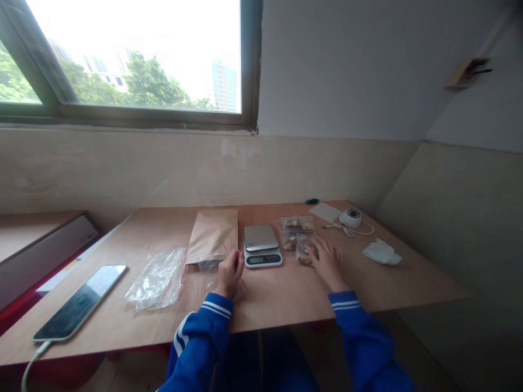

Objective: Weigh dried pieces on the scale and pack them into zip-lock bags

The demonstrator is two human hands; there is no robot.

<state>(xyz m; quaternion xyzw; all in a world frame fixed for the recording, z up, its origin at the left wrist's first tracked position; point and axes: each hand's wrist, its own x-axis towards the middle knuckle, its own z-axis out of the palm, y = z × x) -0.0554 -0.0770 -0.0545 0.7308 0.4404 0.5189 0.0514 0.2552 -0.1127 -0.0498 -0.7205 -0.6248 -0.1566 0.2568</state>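
Note:
My left hand [231, 270] is closed in front of the scale, holding a clear zip bag [210, 262] with a red seal line. My right hand [327, 262] has its thumb and fingertips at a small clear bag of brown lumps [303, 251]; the exact grip is partly hidden. Behind it, more clear zip bags with brown pieces [297, 222] lie on the table. Between my hands stands a white digital kitchen scale [261, 238] with nothing on its metal plate; its display is too small to read.
A brown paper pouch [214, 231] lies left of the scale, with flat clear zip bags [157, 279] beside it. A phone [81, 302] charges at the far left. On the right are a white camera [350, 218] with its cable, a paper sheet [326, 212] and a crumpled tissue [382, 252].

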